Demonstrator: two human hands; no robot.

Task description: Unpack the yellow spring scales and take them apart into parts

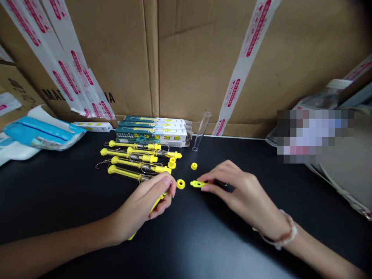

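Observation:
My left hand (154,197) is closed round a long yellow part (157,203), mostly hidden by the fingers, its lower end (132,236) poking out below the palm. Between thumb and fingertips, my right hand (232,186) pinches a small flat yellow piece (198,184) at the table; a thin wire hook (223,183) shows behind those fingers. A yellow ring (180,184) lies between the hands. Farther back are a small yellow cap (193,166) and a yellow collar (171,163). Several yellow tubular spring scales (130,162) with wire hooks lie beyond my left hand.
Stacked printed boxes (151,133) stand at the back, and a clear tube (202,130) leans near them against a taped cardboard wall (186,58). A blue packet (43,130) lies at left. At right are a plastic bottle (325,97) and a beige bag (348,166).

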